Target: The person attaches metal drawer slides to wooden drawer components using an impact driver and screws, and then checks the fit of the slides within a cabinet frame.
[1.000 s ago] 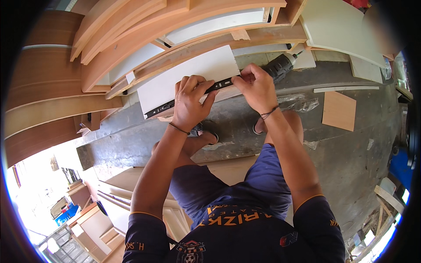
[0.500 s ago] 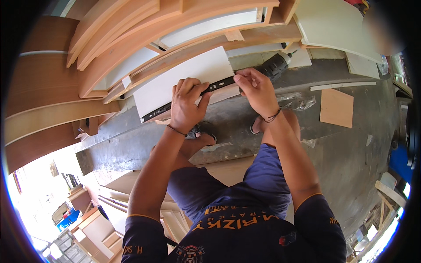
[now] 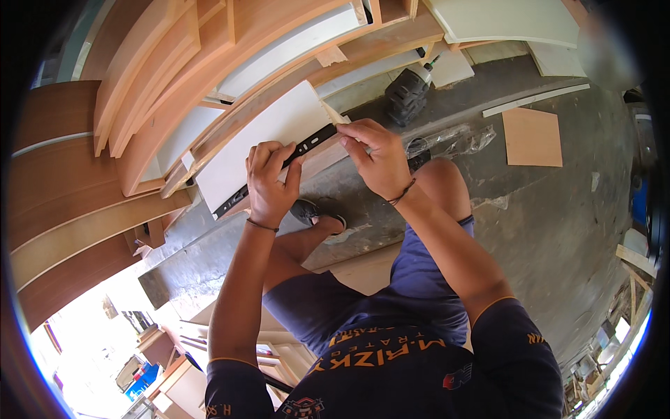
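Note:
A white-faced drawer box stands tilted in front of me, and a slotted black drawer slide lies along its near edge. My left hand grips the slide near its middle, fingers over the top and thumb on the near side. At the slide's right end, my right hand is closed, thumb and forefinger pinched at the box's corner. Whether a small part is between those fingertips cannot be made out. Just beyond the right hand, a dark cordless drill rests with its bit pointing away.
Large wooden cabinet frames fill the far left and reach across the back. On the grey floor at right lie crumpled clear plastic, a square wood panel and a thin white strip. A white board sits at the back right.
The view has shifted, so the box, drill and hands appear further left. Both hands keep their places on the slide and the box corner; the slide looks tilted more steeply.

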The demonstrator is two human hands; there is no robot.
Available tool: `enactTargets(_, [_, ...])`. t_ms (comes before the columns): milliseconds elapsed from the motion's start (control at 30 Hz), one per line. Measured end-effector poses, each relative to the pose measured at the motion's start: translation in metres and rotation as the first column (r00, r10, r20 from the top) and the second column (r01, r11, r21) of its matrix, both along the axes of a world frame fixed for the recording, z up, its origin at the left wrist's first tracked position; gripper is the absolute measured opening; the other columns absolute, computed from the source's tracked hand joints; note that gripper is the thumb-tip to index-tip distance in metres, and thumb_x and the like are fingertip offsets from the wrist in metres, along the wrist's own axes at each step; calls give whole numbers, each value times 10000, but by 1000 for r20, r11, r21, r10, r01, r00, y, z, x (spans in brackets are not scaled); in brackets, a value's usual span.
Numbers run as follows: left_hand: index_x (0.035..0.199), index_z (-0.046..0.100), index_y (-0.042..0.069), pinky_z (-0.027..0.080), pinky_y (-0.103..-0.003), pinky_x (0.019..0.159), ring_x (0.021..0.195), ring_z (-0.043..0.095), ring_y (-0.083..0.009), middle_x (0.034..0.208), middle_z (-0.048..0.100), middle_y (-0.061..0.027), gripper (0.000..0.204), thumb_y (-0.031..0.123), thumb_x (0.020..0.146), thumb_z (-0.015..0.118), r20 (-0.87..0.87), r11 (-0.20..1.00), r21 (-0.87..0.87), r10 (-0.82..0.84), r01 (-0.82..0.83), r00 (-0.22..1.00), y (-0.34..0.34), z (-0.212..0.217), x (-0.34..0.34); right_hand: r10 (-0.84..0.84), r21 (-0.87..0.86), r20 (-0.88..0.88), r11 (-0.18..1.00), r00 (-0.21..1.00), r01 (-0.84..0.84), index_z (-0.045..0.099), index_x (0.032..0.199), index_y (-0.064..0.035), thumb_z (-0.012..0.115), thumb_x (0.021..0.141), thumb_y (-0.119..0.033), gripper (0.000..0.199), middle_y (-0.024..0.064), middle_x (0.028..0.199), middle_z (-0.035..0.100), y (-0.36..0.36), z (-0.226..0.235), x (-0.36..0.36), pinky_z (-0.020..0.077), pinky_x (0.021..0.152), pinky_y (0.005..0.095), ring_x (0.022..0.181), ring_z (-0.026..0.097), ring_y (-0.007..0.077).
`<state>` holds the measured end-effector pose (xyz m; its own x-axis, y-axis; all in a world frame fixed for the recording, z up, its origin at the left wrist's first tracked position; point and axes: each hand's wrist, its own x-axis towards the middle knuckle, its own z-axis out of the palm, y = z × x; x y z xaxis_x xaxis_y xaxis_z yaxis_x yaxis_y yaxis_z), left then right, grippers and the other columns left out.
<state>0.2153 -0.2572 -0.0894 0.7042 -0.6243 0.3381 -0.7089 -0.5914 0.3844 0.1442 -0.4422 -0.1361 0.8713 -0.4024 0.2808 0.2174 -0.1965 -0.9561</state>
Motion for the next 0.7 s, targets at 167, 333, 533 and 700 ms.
enactTargets(167, [975, 669, 36, 408, -376, 788, 840, 524, -263, 906, 564, -73, 238, 69, 740, 696, -22, 1000, -17, 6, -7, 1000, 3, -3, 0, 1, -74, 26, 997, 1000, 1, 655, 1011, -9, 582, 806, 38, 223, 145, 903, 642, 0, -1, -1, 517, 663, 352, 774, 642, 310])
enactTargets(333, [954, 662, 11, 446, -378, 759, 844, 547, -286, 902, 566, -111, 228, 24, 727, 682, -18, 1000, -20, 4, -4, 1000, 1, 0, -1, 37, -106, 16, 994, 999, -35, 634, 1057, 12, 567, 848, 41, 221, 134, 940, 643, -3, -2, -1, 509, 676, 285, 783, 645, 231])
enactTargets(533, [948, 666, 25, 430, -375, 774, 845, 547, -283, 903, 572, -99, 238, 38, 713, 697, -13, 999, -34, 10, -10, 1000, 1, 0, 0, 55, 18, -86, 998, 995, -54, 628, 1032, 14, 568, 841, 20, 200, 154, 945, 651, -2, 3, -2, 525, 695, 322, 817, 652, 284])
enactTargets(700, [943, 671, 72, 397, -365, 750, 846, 524, -246, 904, 565, -39, 221, 103, 727, 709, -14, 999, -48, 22, -23, 1000, 6, -2, 1, -104, 0, -143, 994, 984, 106, 642, 1058, -25, 607, 848, -29, 213, 132, 1021, 665, -36, -14, 2, 524, 746, 294, 885, 658, 218])
